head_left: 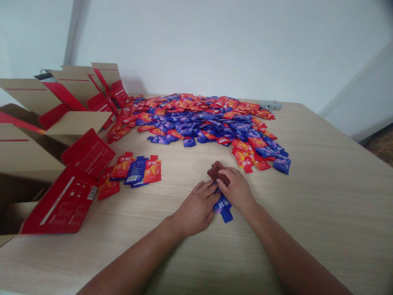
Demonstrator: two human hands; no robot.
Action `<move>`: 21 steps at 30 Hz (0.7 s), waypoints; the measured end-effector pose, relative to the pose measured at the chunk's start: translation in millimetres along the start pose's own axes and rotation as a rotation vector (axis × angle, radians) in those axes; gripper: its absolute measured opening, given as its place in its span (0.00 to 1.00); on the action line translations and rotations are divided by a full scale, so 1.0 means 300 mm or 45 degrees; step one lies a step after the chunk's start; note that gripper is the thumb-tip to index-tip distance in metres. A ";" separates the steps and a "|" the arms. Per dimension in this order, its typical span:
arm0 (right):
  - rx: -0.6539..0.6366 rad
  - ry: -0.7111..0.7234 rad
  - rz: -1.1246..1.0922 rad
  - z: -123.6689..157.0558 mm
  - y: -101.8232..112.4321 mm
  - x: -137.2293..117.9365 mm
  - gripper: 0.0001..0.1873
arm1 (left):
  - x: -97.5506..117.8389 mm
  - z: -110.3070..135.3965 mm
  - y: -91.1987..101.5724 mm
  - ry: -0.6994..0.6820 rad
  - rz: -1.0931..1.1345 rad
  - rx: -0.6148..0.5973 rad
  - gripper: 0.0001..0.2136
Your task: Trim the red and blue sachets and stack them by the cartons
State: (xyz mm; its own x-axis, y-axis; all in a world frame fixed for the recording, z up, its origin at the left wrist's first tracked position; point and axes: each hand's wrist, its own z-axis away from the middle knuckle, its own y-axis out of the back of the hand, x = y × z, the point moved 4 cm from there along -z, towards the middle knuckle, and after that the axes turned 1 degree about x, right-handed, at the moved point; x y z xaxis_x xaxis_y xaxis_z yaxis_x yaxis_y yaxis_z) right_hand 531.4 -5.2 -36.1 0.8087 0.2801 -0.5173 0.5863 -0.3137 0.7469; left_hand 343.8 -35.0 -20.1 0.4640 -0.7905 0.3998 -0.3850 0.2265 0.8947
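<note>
Directions as on a clock face, centred on the hands.

Item: left hand (196, 209), palm down, fingers extended side by side over the blue packet; whether the thumb grips cannot be told.
Item: blue packet (225, 207), flat on the table (331, 196), partly under both hands, its narrow end toward six o'clock.
Item: right hand (238, 188), thumb and fingers pinching a flat reddish-brown piece (216, 168), nature unclear, at twelve.
Step in hand, as judged: setting the piece against the packet. Next move appears to call for steadying pressure from the left and a light pinch from the right.
Item: overlapping packet row (135, 171), red-orange and blue, ten o'clock.
Item: open cartons (29, 151), red and brown, nine to ten, the nearest with a red flap (61, 205) beside the row.
Item: large mixed packet heap (196, 123), twelve to one.
Item: grey crumpled thing (272, 106), one o'clock, far edge.
</note>
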 end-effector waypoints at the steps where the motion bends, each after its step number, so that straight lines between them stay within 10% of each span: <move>1: -0.003 -0.003 -0.001 0.000 0.000 0.000 0.13 | 0.001 0.001 0.001 0.008 -0.006 -0.021 0.29; 21: 0.385 -0.077 -0.028 -0.006 0.099 0.036 0.13 | -0.034 -0.007 0.069 0.305 -0.134 0.141 0.19</move>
State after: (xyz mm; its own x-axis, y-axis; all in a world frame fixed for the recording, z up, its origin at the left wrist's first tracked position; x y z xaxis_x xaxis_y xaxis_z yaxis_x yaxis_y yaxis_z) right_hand 557.5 -9.9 -18.7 0.7918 0.2383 -0.5624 0.5836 -0.5667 0.5816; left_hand 332.6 -21.0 -5.3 0.6764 -0.6464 0.3531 -0.4035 0.0759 0.9118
